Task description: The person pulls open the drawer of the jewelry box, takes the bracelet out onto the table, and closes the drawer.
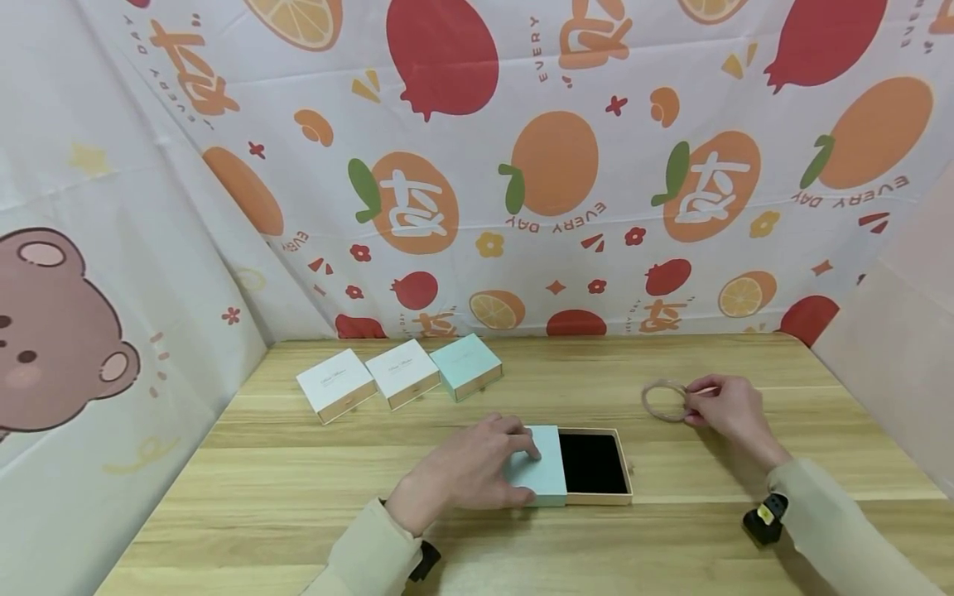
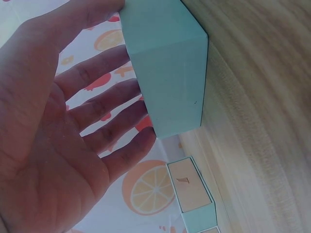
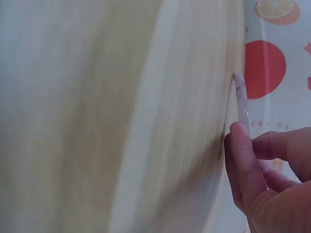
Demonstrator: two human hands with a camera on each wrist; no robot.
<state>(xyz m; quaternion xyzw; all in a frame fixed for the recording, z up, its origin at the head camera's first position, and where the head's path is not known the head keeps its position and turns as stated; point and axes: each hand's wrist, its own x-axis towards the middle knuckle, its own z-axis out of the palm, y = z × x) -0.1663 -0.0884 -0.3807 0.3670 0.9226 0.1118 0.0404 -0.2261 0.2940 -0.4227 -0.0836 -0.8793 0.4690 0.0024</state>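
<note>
Toward the bottom centre of the frame, the person's left grip rests over a mint drawer box, fingers spread apart and clamped on nothing; their tips only touch the box. Its drawer is partway out to the right, showing a black lining. Uneven or sideways pressure here could make the box skid on the counter, or slide the drawer in and narrow the opening.

Slightly farther off, right of centre, the right grip has thumb and fingertips together, clamped on the right side of a bangle. Whether the bangle touches the counter, I cannot tell. With so small a pinch on a smooth rim, it could well twist or slip out and knock the wood. It looks pale, faintly mauve, glossy and perhaps translucent: a plain, thin ring.

Beyond, left of centre, a white drawer box, a second white drawer box and a second mint drawer box sit closed, before the fruit-print cloth.
</note>
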